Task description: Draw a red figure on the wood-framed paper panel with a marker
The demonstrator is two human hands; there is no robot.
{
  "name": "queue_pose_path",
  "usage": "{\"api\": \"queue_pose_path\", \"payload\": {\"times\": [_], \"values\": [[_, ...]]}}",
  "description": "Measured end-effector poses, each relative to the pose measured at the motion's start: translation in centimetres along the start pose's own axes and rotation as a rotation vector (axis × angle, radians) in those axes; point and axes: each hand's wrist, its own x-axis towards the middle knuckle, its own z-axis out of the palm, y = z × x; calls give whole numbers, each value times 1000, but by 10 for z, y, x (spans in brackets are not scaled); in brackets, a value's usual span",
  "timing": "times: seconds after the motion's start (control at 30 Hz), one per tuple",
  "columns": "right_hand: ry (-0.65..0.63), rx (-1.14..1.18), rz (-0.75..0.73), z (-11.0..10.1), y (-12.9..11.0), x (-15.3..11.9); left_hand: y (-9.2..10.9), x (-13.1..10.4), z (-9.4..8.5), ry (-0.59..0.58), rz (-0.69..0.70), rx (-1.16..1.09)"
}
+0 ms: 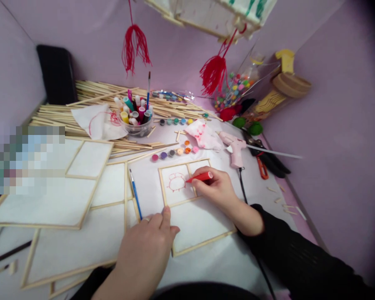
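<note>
My right hand (pixel 218 191) pinches a red marker (pixel 203 176), its tip on white paper beside a round red drawing (pixel 176 182). The paper is mounted in a panel of thin wooden sticks (pixel 200 227), split into two small upper sections and one large lower section. At the panel's left edge lies my left hand (pixel 150 243), index finger and thumb stretched out, fingertips touching the stick border. A blue paintbrush (pixel 136 195) rests just beyond its knuckles. More stick-framed paper panels (pixel 46 204) overlap on the left.
Behind the panel are small paint pots (pixel 164 155), a stained tissue (pixel 201 135) and a clear tub of markers (pixel 138 128). Bundled wooden sticks (pixel 96 93) line the back. A pink glue gun (pixel 236 150) and black-handled pliers (pixel 273 160) lie right. Red tassels (pixel 214 75) hang above.
</note>
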Motion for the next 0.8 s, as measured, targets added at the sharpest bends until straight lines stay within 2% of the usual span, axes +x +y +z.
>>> {"api": "queue_pose_path", "payload": {"times": [0.13, 0.8], "values": [[47, 23, -14, 1, 1, 2, 0, 0, 0, -2, 0, 2], [27, -46, -9, 2, 6, 3, 0, 0, 0, -15, 3, 7]]}}
